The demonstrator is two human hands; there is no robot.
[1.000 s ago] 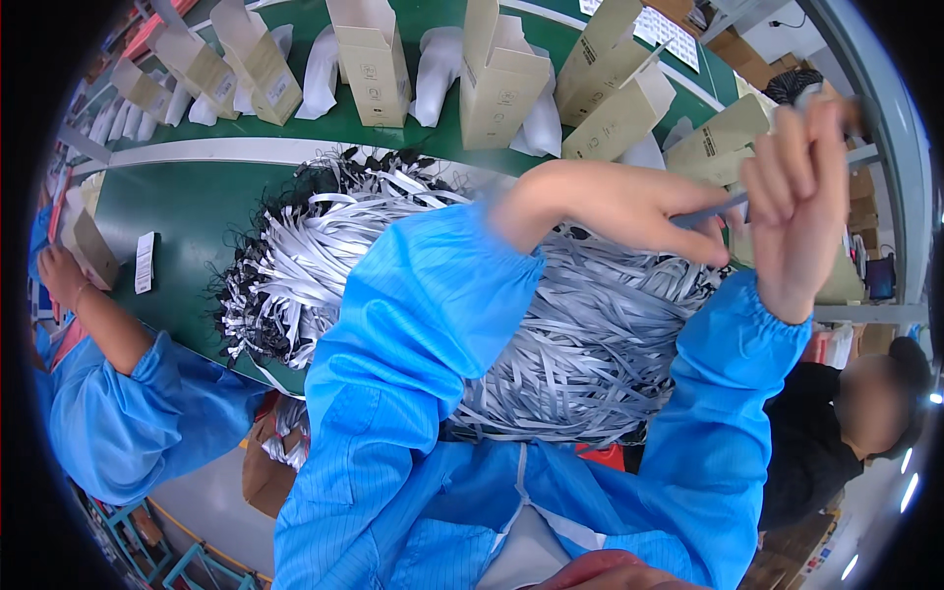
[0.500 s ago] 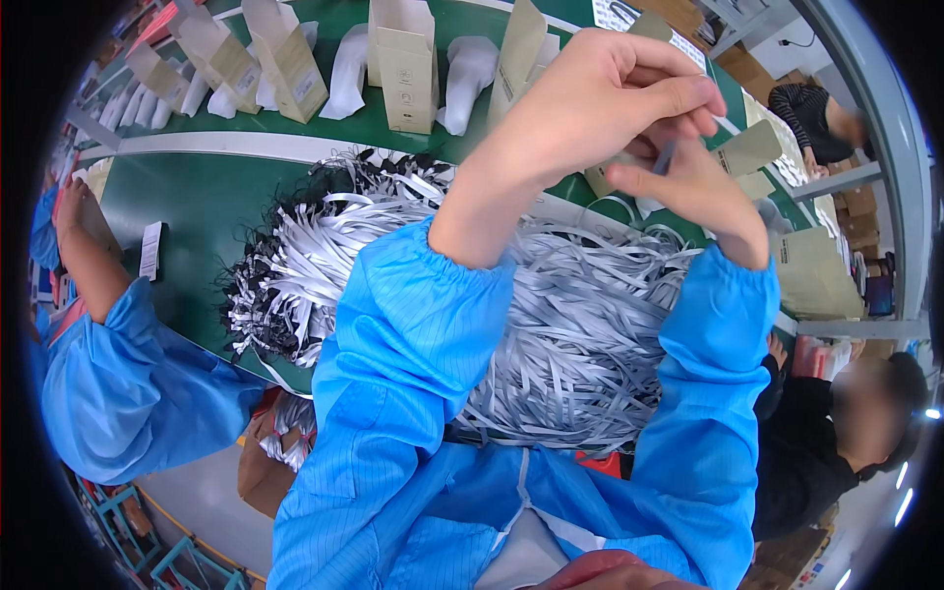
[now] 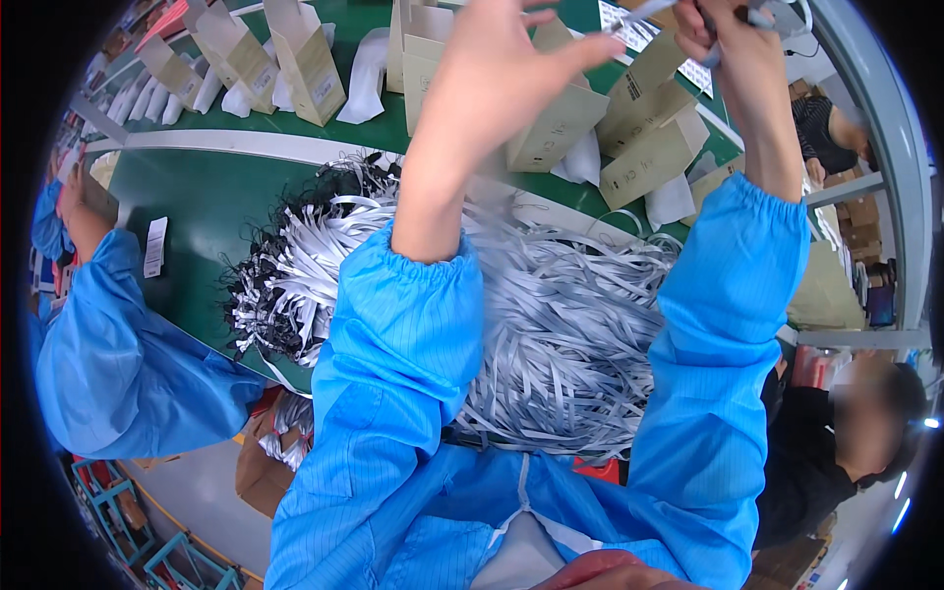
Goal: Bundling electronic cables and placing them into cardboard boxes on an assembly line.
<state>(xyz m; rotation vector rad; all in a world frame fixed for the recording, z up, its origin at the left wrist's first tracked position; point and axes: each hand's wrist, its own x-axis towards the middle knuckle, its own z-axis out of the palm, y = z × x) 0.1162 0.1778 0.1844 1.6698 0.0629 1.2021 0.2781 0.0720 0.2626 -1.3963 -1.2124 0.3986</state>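
Observation:
My left hand (image 3: pixel 497 84) is raised over the far side of the bench, blurred, its thumb stretched toward the right. Its fingers look apart, and the picture's top edge cuts some of them off. Farther right, my right hand (image 3: pixel 736 37) has curled fingers around a grey strap (image 3: pixel 647 12), whose light end reaches toward my left thumb tip. Below my hands lies a big heap of grey flat lanyards (image 3: pixel 570 334), with black cord loops (image 3: pixel 265 295) bunched at its left end.
Open beige cardboard boxes (image 3: pixel 654 157) and white wrapped items (image 3: pixel 366 79) stand along the green bench (image 3: pixel 206 187) beyond a white rail (image 3: pixel 256 143). A white label card (image 3: pixel 154 246) lies left. One co-worker in a blue sleeve (image 3: pixel 128 344) works at left; another person in black (image 3: pixel 811 462) is at right.
My hands, close together before, have moved apart and up toward the far edge. The left shifted leftward; the right now grips the strap. Several boxes beneath are more exposed.

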